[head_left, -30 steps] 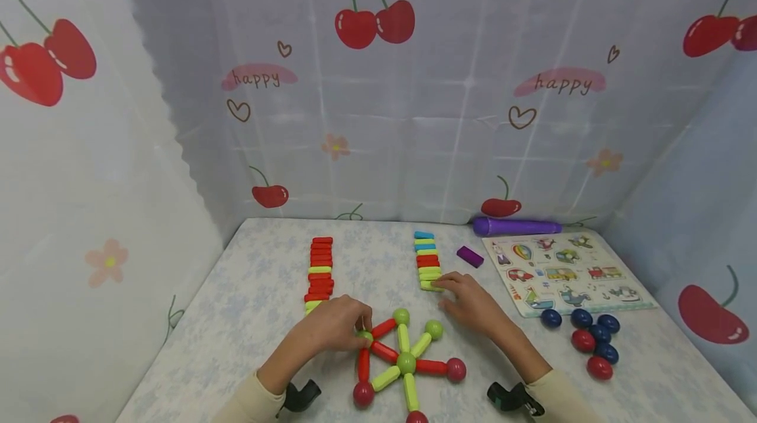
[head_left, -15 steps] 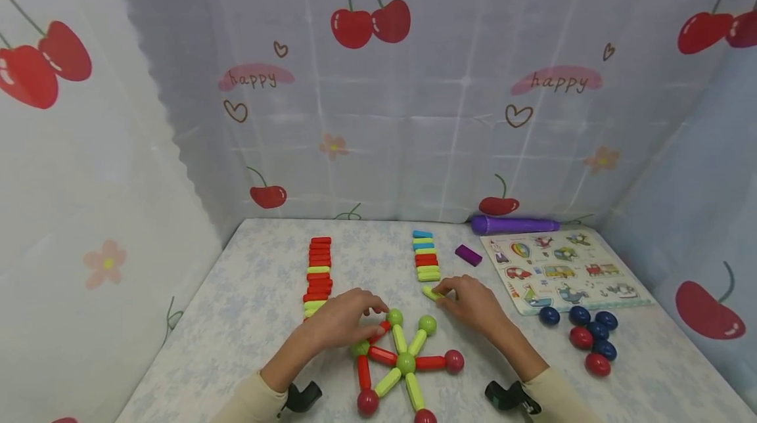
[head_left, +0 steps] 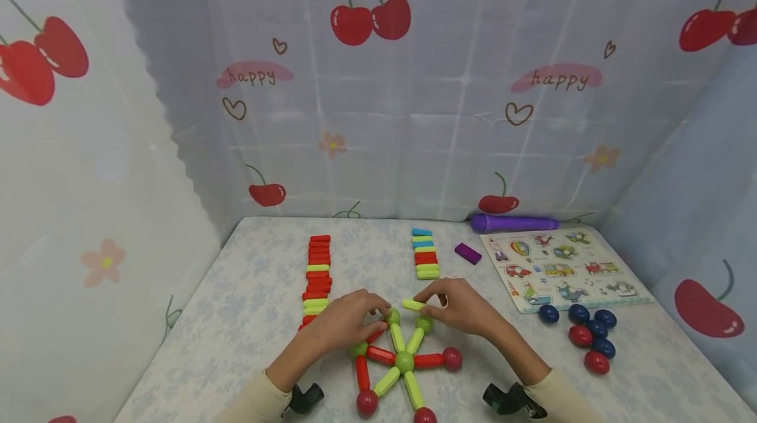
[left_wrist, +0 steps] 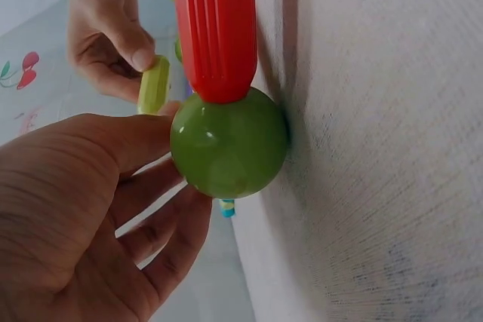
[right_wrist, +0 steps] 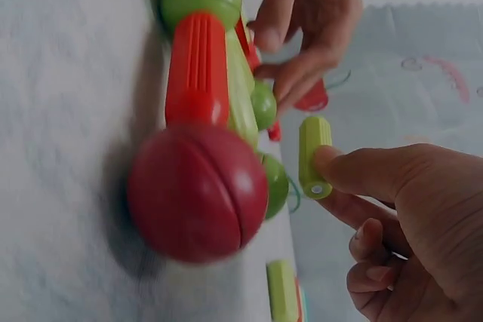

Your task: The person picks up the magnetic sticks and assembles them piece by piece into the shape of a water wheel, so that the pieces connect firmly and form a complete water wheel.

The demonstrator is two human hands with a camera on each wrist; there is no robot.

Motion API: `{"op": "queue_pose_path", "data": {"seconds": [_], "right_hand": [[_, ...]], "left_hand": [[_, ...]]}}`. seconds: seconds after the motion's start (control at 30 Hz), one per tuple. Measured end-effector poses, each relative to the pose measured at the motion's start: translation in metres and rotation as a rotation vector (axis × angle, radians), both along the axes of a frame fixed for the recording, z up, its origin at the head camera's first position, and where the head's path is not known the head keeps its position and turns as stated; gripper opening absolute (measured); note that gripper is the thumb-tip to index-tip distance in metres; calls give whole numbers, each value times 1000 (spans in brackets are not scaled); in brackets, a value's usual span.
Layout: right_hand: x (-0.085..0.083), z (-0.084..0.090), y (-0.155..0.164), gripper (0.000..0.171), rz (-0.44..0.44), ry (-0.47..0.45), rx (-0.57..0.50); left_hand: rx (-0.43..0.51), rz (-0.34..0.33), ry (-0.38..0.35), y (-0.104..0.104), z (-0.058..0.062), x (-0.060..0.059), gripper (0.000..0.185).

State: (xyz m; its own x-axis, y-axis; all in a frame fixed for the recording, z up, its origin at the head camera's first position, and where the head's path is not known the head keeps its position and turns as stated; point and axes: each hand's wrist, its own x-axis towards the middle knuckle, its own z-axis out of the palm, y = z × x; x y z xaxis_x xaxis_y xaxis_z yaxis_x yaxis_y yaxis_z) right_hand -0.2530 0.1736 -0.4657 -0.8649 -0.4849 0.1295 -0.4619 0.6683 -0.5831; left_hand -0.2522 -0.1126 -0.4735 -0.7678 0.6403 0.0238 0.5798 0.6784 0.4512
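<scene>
Between thumb and fingertips, my right hand (head_left: 462, 306) pinches a yellow-green magnetic stick (head_left: 411, 305). The stick is held just above two green balls at the far side of a wheel-like build; its pale round end tip shows in the right wrist view. My left hand (head_left: 347, 319) holds the upper green ball (head_left: 393, 318), index finger and thumb at its sides. Red and yellow-green sticks spread from a green centre ball (head_left: 405, 362). Another green ball (left_wrist: 229, 142), with a red stick (left_wrist: 217, 28) on it, stands large before the left palm. A dark red ball (right_wrist: 198, 194) ends one spoke.
A column of mostly red sticks (head_left: 319, 262) lies at left, a shorter mixed column (head_left: 426, 259) behind the right hand. A purple block (head_left: 468, 253), purple tube (head_left: 514, 223), picture puzzle board (head_left: 568, 265) and several blue and red balls (head_left: 597, 329) occupy the right side.
My right hand has taken a yellow-green stick from the near end of the right column and brought it left over the build. The left hand has shifted from the left green ball to the upper one.
</scene>
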Motion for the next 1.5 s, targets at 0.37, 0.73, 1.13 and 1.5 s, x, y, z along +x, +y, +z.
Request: {"op": "queue_pose_path", "data": {"seconds": [0.37, 0.73, 1.13, 1.5], "right_hand": [[8, -1, -15, 19, 22, -34, 12], [8, -7, -19, 19, 27, -70, 34], [8, -7, -21, 18, 39, -126, 50], [10, -11, -22, 14, 69, -125, 52]], "left_hand": [[-18, 0, 30, 1, -1, -1, 25], [15, -14, 25, 2, -2, -1, 12], [40, -39, -30, -1, -2, -4, 20], [41, -36, -45, -1, -2, -5, 19]]}}
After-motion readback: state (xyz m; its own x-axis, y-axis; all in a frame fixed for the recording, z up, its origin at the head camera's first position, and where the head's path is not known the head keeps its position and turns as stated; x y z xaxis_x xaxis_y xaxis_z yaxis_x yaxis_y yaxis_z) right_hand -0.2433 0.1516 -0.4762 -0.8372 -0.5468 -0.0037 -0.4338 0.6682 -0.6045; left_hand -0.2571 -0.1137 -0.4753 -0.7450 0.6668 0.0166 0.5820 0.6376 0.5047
